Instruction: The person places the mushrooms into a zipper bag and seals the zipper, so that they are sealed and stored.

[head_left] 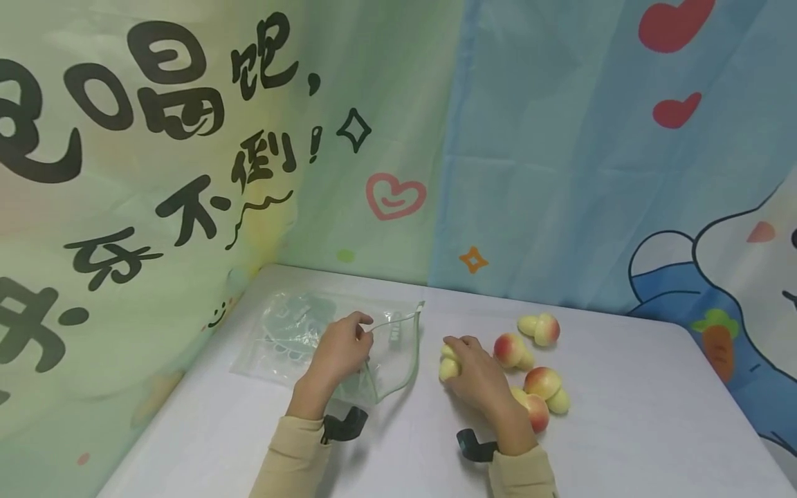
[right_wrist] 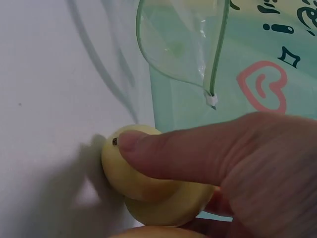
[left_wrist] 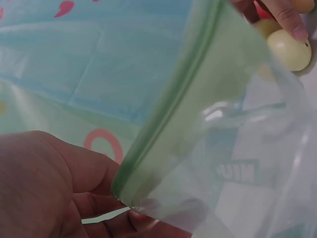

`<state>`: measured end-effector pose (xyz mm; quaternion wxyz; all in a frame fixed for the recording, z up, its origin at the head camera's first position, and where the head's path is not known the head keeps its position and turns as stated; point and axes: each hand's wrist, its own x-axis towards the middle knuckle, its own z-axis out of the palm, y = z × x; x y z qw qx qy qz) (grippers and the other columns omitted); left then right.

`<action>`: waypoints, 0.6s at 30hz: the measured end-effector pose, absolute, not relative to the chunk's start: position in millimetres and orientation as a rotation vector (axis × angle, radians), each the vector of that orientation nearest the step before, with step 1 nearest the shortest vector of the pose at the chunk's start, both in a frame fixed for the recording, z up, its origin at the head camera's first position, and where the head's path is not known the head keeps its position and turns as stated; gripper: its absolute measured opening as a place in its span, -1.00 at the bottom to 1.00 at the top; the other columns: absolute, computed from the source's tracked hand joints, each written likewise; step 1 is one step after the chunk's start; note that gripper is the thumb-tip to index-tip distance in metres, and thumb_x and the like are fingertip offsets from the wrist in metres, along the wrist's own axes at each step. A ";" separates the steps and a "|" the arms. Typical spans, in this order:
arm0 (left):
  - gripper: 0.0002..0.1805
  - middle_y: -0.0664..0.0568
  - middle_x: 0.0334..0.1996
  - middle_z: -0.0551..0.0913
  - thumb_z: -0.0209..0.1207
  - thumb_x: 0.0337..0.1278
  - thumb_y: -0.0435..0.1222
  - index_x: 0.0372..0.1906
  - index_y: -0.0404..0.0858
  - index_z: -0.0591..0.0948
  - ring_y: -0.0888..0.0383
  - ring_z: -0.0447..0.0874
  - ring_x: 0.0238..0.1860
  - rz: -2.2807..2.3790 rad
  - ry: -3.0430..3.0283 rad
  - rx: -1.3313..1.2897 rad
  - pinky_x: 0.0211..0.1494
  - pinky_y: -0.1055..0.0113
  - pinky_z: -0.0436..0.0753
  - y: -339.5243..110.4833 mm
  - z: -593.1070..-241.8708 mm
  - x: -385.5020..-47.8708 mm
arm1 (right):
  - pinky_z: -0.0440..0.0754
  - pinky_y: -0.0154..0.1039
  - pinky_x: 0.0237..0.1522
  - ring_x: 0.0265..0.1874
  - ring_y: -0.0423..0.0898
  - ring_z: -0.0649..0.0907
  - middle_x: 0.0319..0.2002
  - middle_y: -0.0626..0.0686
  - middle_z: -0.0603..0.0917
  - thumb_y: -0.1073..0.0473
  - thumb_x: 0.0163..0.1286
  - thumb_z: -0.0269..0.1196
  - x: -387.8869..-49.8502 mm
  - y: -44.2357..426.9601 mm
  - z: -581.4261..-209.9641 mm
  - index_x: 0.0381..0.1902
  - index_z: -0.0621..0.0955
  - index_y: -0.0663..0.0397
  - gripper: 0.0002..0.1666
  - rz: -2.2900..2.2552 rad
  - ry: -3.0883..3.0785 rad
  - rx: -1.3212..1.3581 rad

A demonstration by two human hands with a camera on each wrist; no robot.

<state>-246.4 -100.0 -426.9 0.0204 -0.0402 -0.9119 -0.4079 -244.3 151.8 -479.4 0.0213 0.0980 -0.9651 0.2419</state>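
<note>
My left hand [head_left: 344, 349] pinches the green-trimmed mouth of a clear plastic zip bag [head_left: 314, 325]. In the left wrist view the bag's green rim [left_wrist: 171, 104] stands up from the fingers, and the mouth gapes toward the right. Just right of the bag, my right hand [head_left: 478, 371] grips a yellow toy fruit [head_left: 448, 364] made of two rounded lobes. The right wrist view shows the thumb pressed across this toy fruit [right_wrist: 133, 171]; the other fingers are mostly hidden. Whether it touches the table cannot be told.
Several more yellow-and-red toy fruits [head_left: 512, 351] lie right of my right hand, one [head_left: 540, 329] toward the back and one [head_left: 537, 413] partly behind the wrist. A white tabletop [head_left: 635, 415] meets printed curtains [head_left: 535, 173] at the back and left.
</note>
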 end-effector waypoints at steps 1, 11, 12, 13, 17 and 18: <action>-0.65 -0.04 -0.37 0.59 0.06 0.28 -0.32 0.11 -0.33 0.56 0.22 0.56 -0.66 -1.267 -2.831 -0.123 -0.60 0.33 0.52 -99.8 -427.5 -246.7 | 0.50 0.16 0.05 -0.02 0.21 0.59 0.16 0.23 0.50 0.25 0.00 0.41 -244.4 151.4 -479.6 0.28 0.49 0.00 -0.21 0.753 -2.991 0.301; -0.65 -0.04 -0.36 0.58 0.07 0.28 -0.33 0.13 -0.33 0.55 0.22 0.55 -0.68 -1.253 -2.832 -0.119 -0.61 0.35 0.53 -99.8 -431.6 -248.6 | 0.52 0.04 -0.02 -0.10 0.08 0.57 0.12 0.15 0.52 0.17 0.02 0.44 -245.8 147.9 -480.5 0.24 0.50 -0.04 -0.25 0.830 -3.000 0.242; -0.65 -0.04 -0.36 0.58 0.07 0.28 -0.33 0.13 -0.33 0.55 0.22 0.55 -0.68 -1.251 -2.834 -0.118 -0.61 0.35 0.53 -99.7 -431.8 -248.6 | 0.51 0.04 0.02 -0.06 0.08 0.57 0.12 0.14 0.53 0.17 0.06 0.42 -246.5 148.1 -481.1 0.24 0.51 -0.05 -0.28 0.849 -2.997 0.247; -0.65 -0.04 -0.36 0.58 0.07 0.28 -0.33 0.13 -0.33 0.55 0.22 0.55 -0.68 -1.251 -2.837 -0.114 -0.61 0.35 0.53 -99.6 -431.8 -248.5 | 0.49 0.05 0.07 -0.02 0.08 0.57 0.13 0.13 0.55 0.16 0.10 0.41 -247.2 148.5 -481.7 0.23 0.53 -0.04 -0.32 0.869 -2.989 0.253; -0.66 -0.03 -0.36 0.58 0.07 0.29 -0.33 0.12 -0.33 0.56 0.21 0.55 -0.69 -1.250 -2.842 -0.111 -0.61 0.34 0.52 -99.1 -430.8 -248.1 | 0.42 0.06 0.20 0.11 0.07 0.56 0.12 0.08 0.61 0.19 0.23 0.32 -249.3 151.9 -483.4 0.19 0.58 -0.01 -0.48 0.957 -2.944 0.280; -0.66 -0.03 -0.36 0.58 0.07 0.29 -0.33 0.12 -0.33 0.56 0.21 0.55 -0.69 -1.248 -2.844 -0.111 -0.60 0.34 0.52 -99.1 -430.4 -247.9 | 0.42 0.07 0.21 0.12 0.07 0.56 0.11 0.08 0.62 0.19 0.24 0.31 -249.5 152.8 -483.8 0.17 0.59 0.00 -0.49 0.983 -2.927 0.287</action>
